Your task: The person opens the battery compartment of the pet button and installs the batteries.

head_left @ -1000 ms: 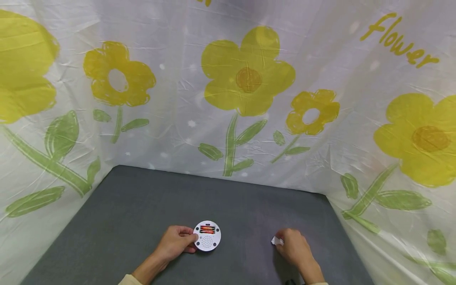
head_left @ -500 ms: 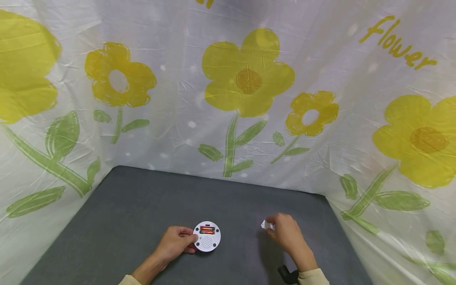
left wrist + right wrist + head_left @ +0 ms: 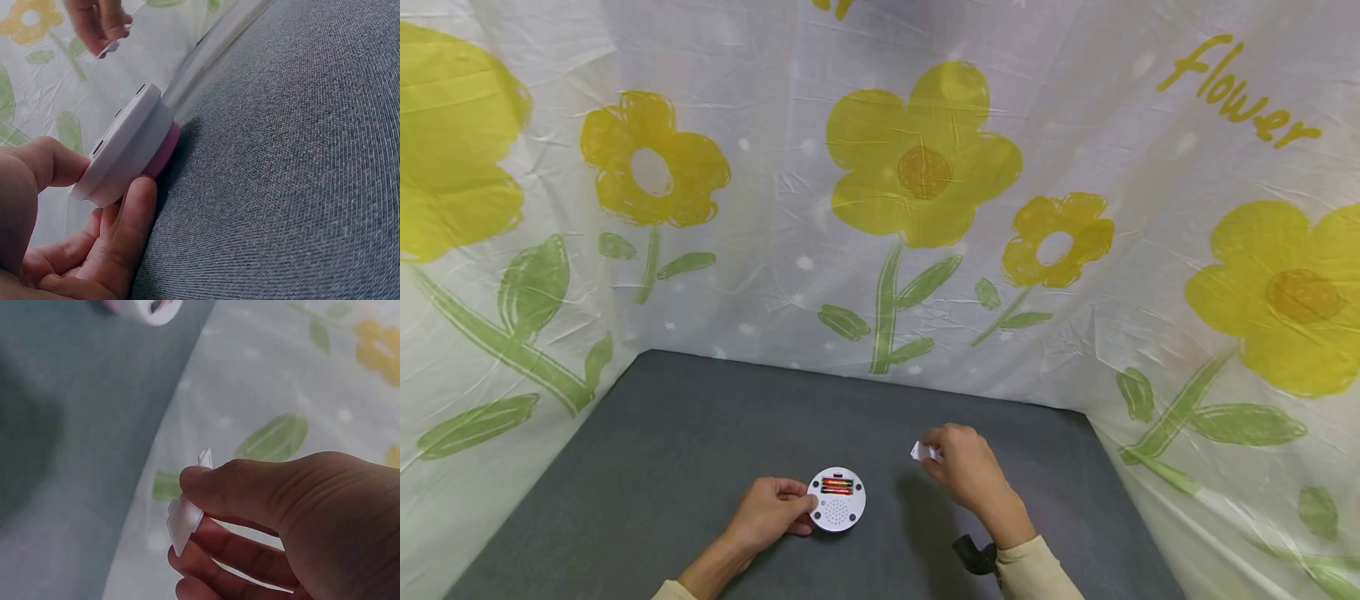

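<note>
A round white battery-powered device rests on the table with its underside facing up. Two red batteries sit in its uncovered compartment, above a ring of small speaker holes. My left hand pinches the device's left edge between thumb and fingers. From the side, in the left wrist view, the white body shows a pink part underneath, against the cloth. Up and to the right of the device, my right hand pinches a small white plastic battery cover above the table.
The dark grey table reaches back to a white curtain printed with yellow flowers, which also closes off both sides. A black strap-like piece sits at the right wrist, by the sleeve.
My right hand has lifted the white battery cover off the table's right side and carried it left and away from me, closer to the device. The left hand and device stay put.
</note>
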`<state>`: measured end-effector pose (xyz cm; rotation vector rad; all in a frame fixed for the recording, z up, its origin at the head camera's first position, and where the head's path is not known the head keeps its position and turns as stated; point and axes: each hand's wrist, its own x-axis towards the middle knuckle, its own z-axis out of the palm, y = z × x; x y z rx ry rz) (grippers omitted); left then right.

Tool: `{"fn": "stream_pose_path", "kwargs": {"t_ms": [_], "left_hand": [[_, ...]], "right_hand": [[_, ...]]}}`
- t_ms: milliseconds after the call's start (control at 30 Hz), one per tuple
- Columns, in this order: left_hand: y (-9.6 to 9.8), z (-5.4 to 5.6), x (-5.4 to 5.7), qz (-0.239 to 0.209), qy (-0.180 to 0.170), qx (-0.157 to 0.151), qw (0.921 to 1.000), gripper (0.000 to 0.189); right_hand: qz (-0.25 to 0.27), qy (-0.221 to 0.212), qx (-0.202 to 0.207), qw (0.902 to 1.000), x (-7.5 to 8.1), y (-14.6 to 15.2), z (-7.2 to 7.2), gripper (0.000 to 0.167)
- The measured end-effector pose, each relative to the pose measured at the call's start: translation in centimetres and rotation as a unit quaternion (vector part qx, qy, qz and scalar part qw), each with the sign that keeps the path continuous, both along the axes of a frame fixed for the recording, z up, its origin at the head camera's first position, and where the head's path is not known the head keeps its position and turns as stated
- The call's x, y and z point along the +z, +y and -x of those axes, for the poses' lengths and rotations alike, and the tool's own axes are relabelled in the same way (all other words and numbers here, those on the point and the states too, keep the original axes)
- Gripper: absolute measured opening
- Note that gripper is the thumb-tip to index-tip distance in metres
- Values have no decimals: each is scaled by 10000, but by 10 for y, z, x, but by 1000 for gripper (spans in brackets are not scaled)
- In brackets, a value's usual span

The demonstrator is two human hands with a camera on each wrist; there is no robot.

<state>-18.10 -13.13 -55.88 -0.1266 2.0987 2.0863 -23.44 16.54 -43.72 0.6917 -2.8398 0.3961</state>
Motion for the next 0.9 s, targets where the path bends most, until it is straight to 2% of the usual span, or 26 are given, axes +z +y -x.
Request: {"fn": "stream_pose_path", "kwargs": {"t_ms": [367, 600, 900], "left_hand": [[0, 1, 0, 131, -38, 44, 9999, 31], [0, 0, -1, 66, 16, 9, 10000, 30], [1, 0, -4, -13, 139, -65, 9999, 29]], "right_hand": [[144, -70, 568, 9983, 6, -34, 1, 18], [115, 15, 922, 9957, 0, -53, 3, 16], [-16, -78, 1057, 9944, -9, -72, 4, 18]]}}
